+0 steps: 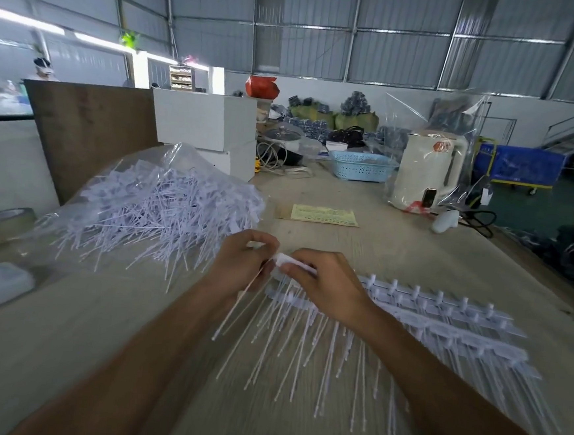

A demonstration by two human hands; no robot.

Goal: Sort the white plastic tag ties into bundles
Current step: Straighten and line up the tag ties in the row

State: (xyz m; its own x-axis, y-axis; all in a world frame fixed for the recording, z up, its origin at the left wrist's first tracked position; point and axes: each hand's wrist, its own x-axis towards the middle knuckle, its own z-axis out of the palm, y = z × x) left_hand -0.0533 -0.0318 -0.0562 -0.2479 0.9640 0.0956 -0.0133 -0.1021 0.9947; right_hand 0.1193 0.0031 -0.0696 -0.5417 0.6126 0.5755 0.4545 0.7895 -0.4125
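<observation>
A big loose heap of white plastic tag ties (162,207) lies on an opened clear bag at the left of the table. To the right, sorted ties (442,325) lie in rows with their heads in line and their thin tails pointing toward me. Between them my left hand (240,265) pinches a single tie whose tail slants down to the left. My right hand (325,285) grips the heads of a small bunch of ties (287,262), its fingers curled over them. The two hands touch at the heads.
A yellow paper slip (323,215) lies beyond my hands. Farther back stand a white kettle (426,170) in plastic wrap, a blue basket (362,165), white boxes (207,121) and a brown board (89,133). A tape roll (0,225) sits at the left edge.
</observation>
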